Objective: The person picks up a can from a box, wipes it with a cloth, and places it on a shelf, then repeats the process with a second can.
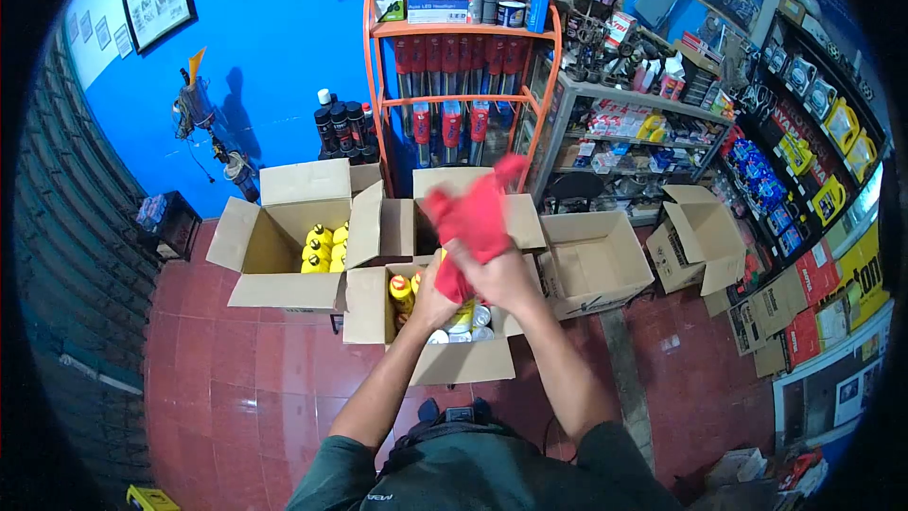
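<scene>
A red cloth (473, 218), blurred by motion, is bunched in my right hand (498, 280), whose fingers are closed on it. Just left of it, my left hand (434, 299) is closed around what looks like a yellow bottle (461, 319), mostly covered by the cloth and my hands. Both hands are above an open cardboard box (463, 369). Inside that box stand yellow bottles with orange caps (402, 293) and several silver-topped cans (481, 332).
To the left, another open box (284, 290) holds several yellow bottles with dark caps (318, 250). An open carton (598, 260) stands to the right. Behind are an orange rack (376, 66), dark spray cans (340, 128) and a grey shelf unit (643, 95) full of goods.
</scene>
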Action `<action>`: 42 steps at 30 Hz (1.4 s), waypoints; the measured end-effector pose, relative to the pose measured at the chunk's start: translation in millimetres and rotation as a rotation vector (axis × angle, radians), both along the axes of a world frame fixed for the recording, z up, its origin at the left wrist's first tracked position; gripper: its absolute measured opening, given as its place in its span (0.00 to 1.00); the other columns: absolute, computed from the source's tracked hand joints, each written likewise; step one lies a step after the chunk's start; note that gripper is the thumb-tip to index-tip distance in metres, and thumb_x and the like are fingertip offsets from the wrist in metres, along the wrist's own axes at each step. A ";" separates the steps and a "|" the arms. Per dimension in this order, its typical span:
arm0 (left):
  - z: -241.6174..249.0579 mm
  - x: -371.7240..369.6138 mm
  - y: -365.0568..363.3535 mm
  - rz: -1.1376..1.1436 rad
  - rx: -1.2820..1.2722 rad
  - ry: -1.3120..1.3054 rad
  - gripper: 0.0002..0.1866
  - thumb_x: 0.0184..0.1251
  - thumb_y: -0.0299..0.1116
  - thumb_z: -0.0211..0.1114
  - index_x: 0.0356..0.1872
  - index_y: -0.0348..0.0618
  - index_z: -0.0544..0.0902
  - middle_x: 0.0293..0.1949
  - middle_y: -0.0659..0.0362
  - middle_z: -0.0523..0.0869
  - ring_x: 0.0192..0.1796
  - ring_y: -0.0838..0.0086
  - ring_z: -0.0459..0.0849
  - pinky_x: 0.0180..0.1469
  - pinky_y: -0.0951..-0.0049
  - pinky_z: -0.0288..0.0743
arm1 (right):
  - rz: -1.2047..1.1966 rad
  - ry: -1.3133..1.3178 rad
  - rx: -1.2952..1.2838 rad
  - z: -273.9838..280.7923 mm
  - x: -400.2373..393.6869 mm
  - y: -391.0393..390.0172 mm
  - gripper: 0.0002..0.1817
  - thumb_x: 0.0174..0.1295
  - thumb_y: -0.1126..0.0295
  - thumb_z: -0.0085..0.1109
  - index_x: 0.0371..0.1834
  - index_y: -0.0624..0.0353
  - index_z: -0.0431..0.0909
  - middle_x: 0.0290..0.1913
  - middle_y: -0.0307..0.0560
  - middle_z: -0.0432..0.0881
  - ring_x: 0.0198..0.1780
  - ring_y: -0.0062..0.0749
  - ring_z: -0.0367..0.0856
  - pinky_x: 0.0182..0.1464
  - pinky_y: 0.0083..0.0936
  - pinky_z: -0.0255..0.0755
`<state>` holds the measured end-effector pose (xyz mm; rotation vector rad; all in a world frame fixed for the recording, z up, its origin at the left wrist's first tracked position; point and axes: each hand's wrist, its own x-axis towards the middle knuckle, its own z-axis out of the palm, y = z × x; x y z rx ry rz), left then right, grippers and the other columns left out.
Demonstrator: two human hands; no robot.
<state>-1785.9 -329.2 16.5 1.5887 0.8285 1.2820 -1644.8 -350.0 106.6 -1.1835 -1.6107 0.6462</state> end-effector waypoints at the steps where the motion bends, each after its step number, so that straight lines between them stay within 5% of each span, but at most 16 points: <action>1: -3.7 -2.1 -1.0 0.025 0.039 0.086 0.31 0.56 0.34 0.78 0.62 0.37 0.79 0.57 0.46 0.87 0.62 0.60 0.85 0.66 0.60 0.76 | -0.079 -0.316 0.107 -5.5 -5.6 2.7 0.30 0.68 0.52 0.71 0.62 0.66 0.79 0.56 0.65 0.86 0.61 0.58 0.84 0.64 0.44 0.76; 2: -11.1 -4.9 1.0 0.049 0.082 0.171 0.30 0.58 0.32 0.76 0.63 0.37 0.79 0.58 0.46 0.86 0.64 0.60 0.84 0.68 0.59 0.75 | -0.160 -0.632 0.217 -2.9 -14.0 4.0 0.31 0.65 0.55 0.74 0.63 0.67 0.78 0.56 0.68 0.85 0.62 0.59 0.83 0.64 0.45 0.76; 3: -22.5 -8.6 9.5 -0.025 0.086 0.206 0.28 0.61 0.30 0.74 0.63 0.37 0.79 0.58 0.48 0.86 0.64 0.60 0.83 0.68 0.58 0.74 | -0.082 -0.700 0.037 2.0 -15.6 3.9 0.33 0.58 0.63 0.75 0.63 0.71 0.77 0.56 0.69 0.85 0.62 0.58 0.83 0.64 0.47 0.76; 7: -15.6 -3.0 -1.8 0.087 0.017 0.005 0.27 0.57 0.29 0.75 0.60 0.38 0.81 0.56 0.51 0.87 0.63 0.61 0.84 0.68 0.58 0.75 | 0.032 -0.543 0.337 -16.8 -21.8 20.1 0.31 0.49 0.73 0.75 0.60 0.66 0.81 0.53 0.64 0.88 0.56 0.58 0.86 0.62 0.47 0.78; 11: -25.6 -16.1 2.1 0.085 0.089 0.114 0.30 0.54 0.32 0.78 0.61 0.40 0.81 0.55 0.50 0.88 0.62 0.60 0.85 0.67 0.59 0.75 | 0.085 -0.399 0.362 -18.9 -2.8 18.0 0.32 0.45 0.71 0.79 0.58 0.65 0.82 0.51 0.61 0.89 0.51 0.57 0.88 0.58 0.46 0.81; 16: -31.2 -19.5 -1.3 0.070 0.151 0.207 0.30 0.54 0.33 0.79 0.61 0.39 0.82 0.59 0.50 0.87 0.64 0.60 0.84 0.68 0.58 0.74 | 0.010 -0.601 0.123 -17.2 -13.7 9.9 0.33 0.44 0.72 0.79 0.59 0.65 0.82 0.51 0.61 0.89 0.55 0.57 0.88 0.60 0.44 0.81; 18: -34.2 -19.1 1.0 0.042 0.084 0.033 0.31 0.53 0.33 0.80 0.61 0.40 0.82 0.60 0.52 0.86 0.65 0.60 0.84 0.69 0.58 0.74 | 0.109 -0.399 0.226 -20.4 -13.5 7.8 0.33 0.45 0.74 0.77 0.60 0.65 0.82 0.53 0.62 0.88 0.56 0.58 0.87 0.62 0.44 0.80; 24: -1.1 -22.9 -4.2 0.074 0.136 0.145 0.28 0.52 0.33 0.81 0.57 0.42 0.85 0.56 0.51 0.89 0.62 0.58 0.86 0.65 0.57 0.77 | 0.139 -0.275 0.139 1.2 -9.3 3.5 0.31 0.49 0.73 0.76 0.61 0.64 0.81 0.54 0.63 0.87 0.56 0.59 0.87 0.62 0.44 0.80; 29: 4.2 -11.0 -12.3 0.326 0.155 0.284 0.23 0.56 0.36 0.75 0.53 0.40 0.84 0.47 0.42 0.89 0.53 0.43 0.87 0.55 0.50 0.80 | -0.186 -0.862 0.019 12.1 -43.5 -3.8 0.14 0.54 0.78 0.65 0.44 0.70 0.79 0.42 0.68 0.87 0.48 0.63 0.88 0.54 0.48 0.82; 31: -1.1 -9.2 -12.7 0.355 0.139 0.290 0.25 0.55 0.37 0.75 0.54 0.39 0.83 0.46 0.41 0.89 0.53 0.43 0.87 0.55 0.50 0.80 | -0.195 -0.874 -0.004 18.8 -52.4 -1.0 0.13 0.53 0.81 0.63 0.43 0.71 0.79 0.41 0.69 0.87 0.47 0.64 0.88 0.53 0.49 0.83; 34: -13.4 -15.2 -9.6 0.388 0.149 0.636 0.29 0.57 0.39 0.77 0.58 0.37 0.79 0.45 0.39 0.89 0.52 0.45 0.89 0.53 0.53 0.81 | -0.214 -0.843 -0.094 33.4 -50.1 10.3 0.14 0.56 0.78 0.66 0.45 0.71 0.81 0.39 0.64 0.89 0.46 0.58 0.91 0.52 0.44 0.84; 36: 10.9 -21.6 -20.0 0.331 0.035 0.130 0.31 0.60 0.43 0.79 0.59 0.36 0.77 0.45 0.41 0.90 0.48 0.51 0.92 0.49 0.58 0.83 | 0.004 -0.099 -0.093 29.9 -33.6 25.1 0.17 0.59 0.70 0.73 0.49 0.69 0.84 0.41 0.58 0.91 0.45 0.47 0.92 0.52 0.39 0.83; 37: -11.0 -26.9 -6.6 0.308 -0.060 0.095 0.29 0.64 0.44 0.80 0.57 0.36 0.78 0.44 0.48 0.92 0.44 0.60 0.92 0.46 0.61 0.84 | -0.059 0.145 -0.068 16.6 -27.6 34.7 0.22 0.59 0.64 0.78 0.52 0.66 0.86 0.43 0.52 0.92 0.45 0.36 0.91 0.51 0.36 0.82; 38: -35.9 -33.5 9.2 0.202 -0.423 0.010 0.24 0.73 0.47 0.69 0.56 0.38 0.78 0.43 0.55 0.91 0.41 0.64 0.91 0.46 0.61 0.85 | -0.232 0.156 0.061 10.0 -24.9 37.0 0.19 0.62 0.65 0.76 0.51 0.66 0.85 0.43 0.50 0.92 0.44 0.33 0.91 0.50 0.35 0.82; 40: -22.7 -49.3 8.9 -0.143 -0.909 -0.623 0.27 0.80 0.55 0.54 0.61 0.40 0.77 0.44 0.53 0.89 0.45 0.61 0.90 0.52 0.56 0.86 | -0.354 0.245 0.179 19.4 -30.4 23.9 0.18 0.65 0.63 0.75 0.50 0.66 0.85 0.43 0.50 0.92 0.45 0.33 0.90 0.51 0.34 0.81; 42: -27.1 -56.6 13.8 -0.191 -0.827 -0.657 0.30 0.84 0.59 0.44 0.64 0.42 0.75 0.52 0.50 0.87 0.52 0.62 0.89 0.57 0.52 0.85 | -0.322 0.266 0.111 25.6 -45.4 6.6 0.20 0.70 0.58 0.71 0.53 0.63 0.83 0.49 0.54 0.89 0.50 0.40 0.89 0.55 0.38 0.79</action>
